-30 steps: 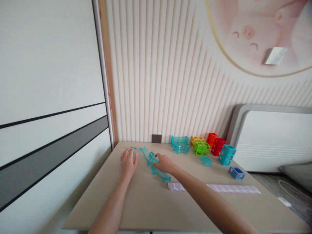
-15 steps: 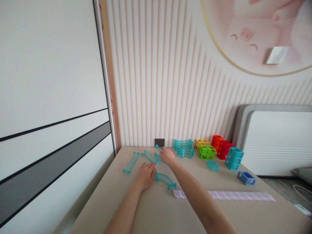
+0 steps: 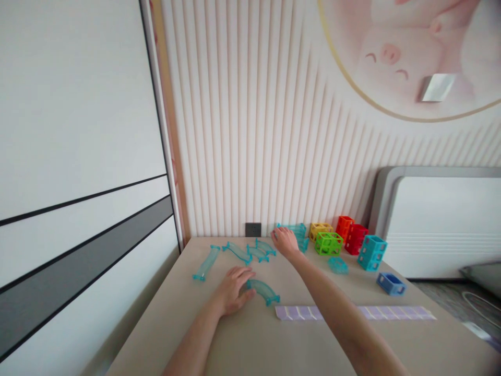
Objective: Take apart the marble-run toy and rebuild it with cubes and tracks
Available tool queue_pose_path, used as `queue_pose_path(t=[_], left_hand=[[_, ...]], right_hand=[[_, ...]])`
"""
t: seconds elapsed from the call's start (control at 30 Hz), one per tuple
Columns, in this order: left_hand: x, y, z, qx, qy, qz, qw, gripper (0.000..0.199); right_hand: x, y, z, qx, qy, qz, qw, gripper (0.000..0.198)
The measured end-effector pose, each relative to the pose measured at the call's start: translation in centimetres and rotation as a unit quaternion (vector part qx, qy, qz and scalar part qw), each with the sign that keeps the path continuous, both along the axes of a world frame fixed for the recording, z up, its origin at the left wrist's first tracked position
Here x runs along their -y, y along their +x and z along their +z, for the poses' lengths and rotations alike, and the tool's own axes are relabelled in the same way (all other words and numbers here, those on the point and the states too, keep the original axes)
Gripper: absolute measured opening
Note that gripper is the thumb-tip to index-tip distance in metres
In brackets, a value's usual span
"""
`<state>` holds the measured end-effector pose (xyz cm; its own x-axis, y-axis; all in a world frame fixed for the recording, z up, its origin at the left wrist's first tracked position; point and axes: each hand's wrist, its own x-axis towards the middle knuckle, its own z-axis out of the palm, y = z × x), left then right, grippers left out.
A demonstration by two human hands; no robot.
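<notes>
My left hand (image 3: pixel 235 290) rests on the table with fingers apart, its thumb beside the left end of a curved, see-through teal track piece (image 3: pixel 264 291). Farther back, my right hand (image 3: pixel 285 240) reaches to the left end of a stack of teal track pieces (image 3: pixel 300 236) by the wall. Its fingers look loosely spread, and it covers part of the stack. Between the hands and the wall lie a wavy teal track piece (image 3: pixel 237 251) and two short curved pieces, one of them a track piece (image 3: pixel 266 246) at the back. A straight teal track piece (image 3: pixel 206 263) lies at the left.
On the right stand yellow (image 3: pixel 321 230), green (image 3: pixel 329 243), red (image 3: pixel 356 239) and teal frame blocks (image 3: pixel 372 253). A blue block (image 3: pixel 391 283) and a flat teal piece (image 3: pixel 337 265) lie before them. A purple strip (image 3: pixel 391 313) runs beneath my right forearm. A cabinet (image 3: pixel 78 156) flanks the left.
My right hand has moved right, from the short curved pieces to the teal stack. My left hand has drawn back slightly from the wavy piece, its fingers spreading. The view has shifted slightly.
</notes>
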<state>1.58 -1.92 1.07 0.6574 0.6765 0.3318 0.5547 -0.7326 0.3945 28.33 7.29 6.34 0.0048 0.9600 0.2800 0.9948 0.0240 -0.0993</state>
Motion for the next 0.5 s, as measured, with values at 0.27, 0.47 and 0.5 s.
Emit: queue_pose_path(t=[0.27,0.47,0.5], left_hand=[[0.3,-0.9,-0.1,-0.009,-0.031,0.022,0.999,0.031],[-1.2,-2.6,-0.5,-0.051,-0.009,0.135,0.989,0.043],[-1.3,-2.7,-0.5,-0.058,-0.008,0.150,0.987,0.043]], right_hand=[[1.8,8.9,0.8,0.081,-0.088,0.022,0.993,0.056],[2.3,9.0,-0.2,0.117,-0.149,-0.015,0.982,0.035],[2.4,8.8,-0.2,0.115,-0.157,-0.019,0.981,0.035]])
